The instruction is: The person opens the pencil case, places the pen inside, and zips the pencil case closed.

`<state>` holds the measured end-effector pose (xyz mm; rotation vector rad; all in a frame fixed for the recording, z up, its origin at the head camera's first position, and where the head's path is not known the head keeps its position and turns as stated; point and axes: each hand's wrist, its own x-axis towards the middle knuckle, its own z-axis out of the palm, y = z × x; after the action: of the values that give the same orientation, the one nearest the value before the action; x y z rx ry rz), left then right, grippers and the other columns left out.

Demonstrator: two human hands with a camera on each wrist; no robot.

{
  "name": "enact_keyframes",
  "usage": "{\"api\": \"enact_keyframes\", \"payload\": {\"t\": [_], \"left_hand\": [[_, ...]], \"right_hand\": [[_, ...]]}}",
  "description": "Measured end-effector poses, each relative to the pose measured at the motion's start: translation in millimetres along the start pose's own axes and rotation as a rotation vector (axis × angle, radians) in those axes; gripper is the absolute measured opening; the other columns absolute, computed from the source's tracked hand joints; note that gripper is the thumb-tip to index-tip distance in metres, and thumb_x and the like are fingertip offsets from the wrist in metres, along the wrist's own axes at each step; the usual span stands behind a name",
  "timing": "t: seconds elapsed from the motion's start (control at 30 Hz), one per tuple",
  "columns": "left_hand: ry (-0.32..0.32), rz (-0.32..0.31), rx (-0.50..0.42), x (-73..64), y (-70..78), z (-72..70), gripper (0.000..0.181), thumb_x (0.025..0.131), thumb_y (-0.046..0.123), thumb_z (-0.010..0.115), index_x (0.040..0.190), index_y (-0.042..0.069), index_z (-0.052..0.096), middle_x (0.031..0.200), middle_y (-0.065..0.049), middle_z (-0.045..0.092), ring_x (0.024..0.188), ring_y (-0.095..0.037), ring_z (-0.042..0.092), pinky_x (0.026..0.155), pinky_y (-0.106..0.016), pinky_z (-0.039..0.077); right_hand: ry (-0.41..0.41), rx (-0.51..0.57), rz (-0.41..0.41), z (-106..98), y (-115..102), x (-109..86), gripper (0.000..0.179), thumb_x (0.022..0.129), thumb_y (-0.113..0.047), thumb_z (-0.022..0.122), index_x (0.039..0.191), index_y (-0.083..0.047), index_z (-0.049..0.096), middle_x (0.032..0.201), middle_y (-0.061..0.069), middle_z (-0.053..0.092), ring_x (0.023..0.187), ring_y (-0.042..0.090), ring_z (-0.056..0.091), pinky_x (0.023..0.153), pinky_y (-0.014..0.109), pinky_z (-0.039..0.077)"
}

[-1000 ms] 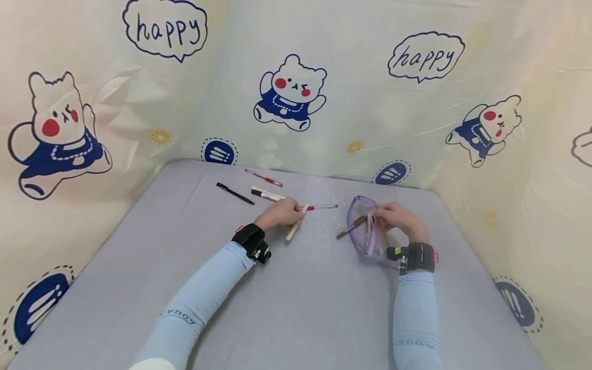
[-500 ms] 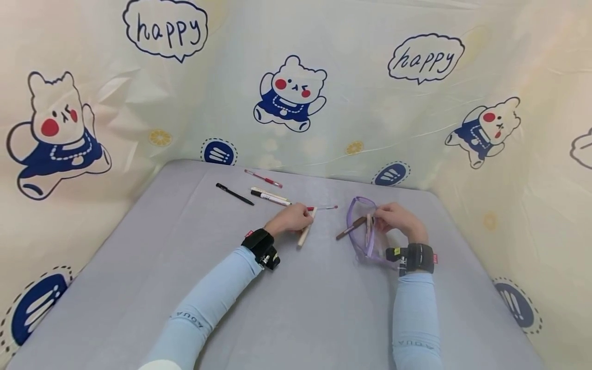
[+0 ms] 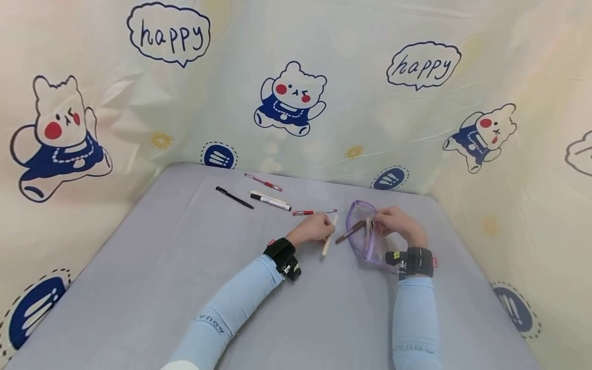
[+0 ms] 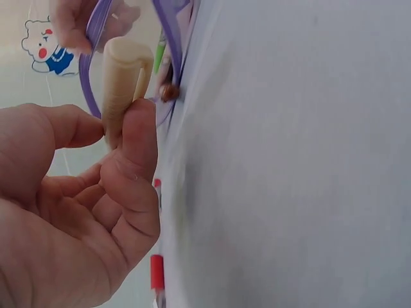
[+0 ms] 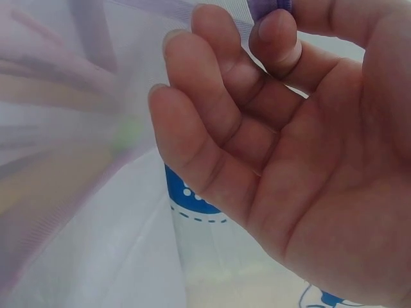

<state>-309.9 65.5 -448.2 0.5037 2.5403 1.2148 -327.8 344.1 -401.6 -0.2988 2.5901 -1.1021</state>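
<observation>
Between the thumb and fingers of my left hand (image 3: 314,227) is a cream capped marker (image 4: 122,74), tilted, its cap end facing the pouch in the left wrist view. My right hand (image 3: 396,223) pinches the purple edge of a see-through pouch (image 3: 362,203), whose mouth gapes toward the left hand. In the right wrist view, thumb and index finger meet at that purple edge (image 5: 273,6), and blurred pens show through the clear side. A brown marker (image 3: 346,236) lies across the pouch's mouth, partly sticking out. Other pens lie inside it.
Just beyond my left hand lies a red-and-clear pen (image 3: 302,212). Farther left are a white marker with a black cap (image 3: 273,202), a cream pen behind it, a black pen (image 3: 235,197) and another red pen (image 3: 263,182). A printed curtain (image 3: 185,118) stands behind the table.
My left hand has moved right with the cream marker, closer to the pouch, uncovering the white marker and the nearer red pen. The right hand and pouch have stayed almost still.
</observation>
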Motion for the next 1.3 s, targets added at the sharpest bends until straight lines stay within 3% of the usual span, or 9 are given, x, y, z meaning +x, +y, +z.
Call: {"api": "enact_keyframes", "payload": {"t": [0.33,0.5,0.8,0.97,1.17,1.3], "left_hand": [[0.011,-0.066,-0.069,12.8,0.5,10.4,0.020,0.100,0.024,0.054,0.099,0.007,0.065,0.074,-0.002,0.064,0.059,-0.015,0.061,0.047,-0.021,0.042],[-0.003,-0.068,-0.109,21.7,7.4,12.2,0.023,0.100,0.023,0.054,0.098,0.006,0.069,0.073,-0.004,0.067,0.057,-0.016,0.062,0.045,-0.020,0.040],[0.000,-0.104,-0.225,29.5,20.2,17.8,0.024,0.100,0.017,0.053,0.111,0.001,0.067,0.088,-0.007,0.067,0.062,-0.015,0.064,0.050,-0.023,0.042],[-0.006,-0.087,-0.237,33.0,26.9,23.0,0.023,0.100,0.018,0.054,0.106,0.001,0.067,0.084,-0.007,0.067,0.063,-0.012,0.063,0.054,-0.023,0.046],[0.010,-0.093,-0.243,41.5,28.1,34.7,0.021,0.100,0.022,0.056,0.100,0.005,0.068,0.080,-0.006,0.066,0.061,-0.013,0.061,0.051,-0.021,0.048],[0.047,-0.098,-0.234,49.0,33.6,39.5,0.021,0.099,0.025,0.057,0.100,0.007,0.069,0.078,-0.004,0.066,0.059,-0.011,0.060,0.052,-0.021,0.048]], "right_hand": [[-0.019,0.006,-0.004,0,0,2.0,0.032,0.096,-0.018,0.051,0.098,0.011,0.063,0.074,0.010,0.067,0.069,0.021,0.064,0.070,0.037,0.057],[-0.018,0.004,-0.006,0,2,3.5,0.031,0.096,-0.017,0.051,0.097,0.012,0.062,0.075,0.012,0.067,0.069,0.022,0.064,0.071,0.040,0.058],[-0.028,-0.013,-0.009,2,2,4.8,0.030,0.098,-0.017,0.049,0.096,0.009,0.063,0.076,0.012,0.067,0.070,0.023,0.065,0.071,0.038,0.058],[-0.014,-0.026,-0.006,0,0,2.2,0.031,0.098,-0.019,0.050,0.099,0.010,0.063,0.079,0.015,0.067,0.073,0.025,0.065,0.073,0.039,0.057],[-0.016,-0.033,0.006,3,-9,-4.9,0.029,0.099,-0.016,0.048,0.098,0.007,0.065,0.086,0.028,0.065,0.081,0.041,0.064,0.080,0.050,0.056],[-0.011,-0.034,0.003,0,2,2.2,0.030,0.098,-0.017,0.048,0.097,0.008,0.064,0.078,0.016,0.066,0.074,0.029,0.064,0.074,0.043,0.057]]}}
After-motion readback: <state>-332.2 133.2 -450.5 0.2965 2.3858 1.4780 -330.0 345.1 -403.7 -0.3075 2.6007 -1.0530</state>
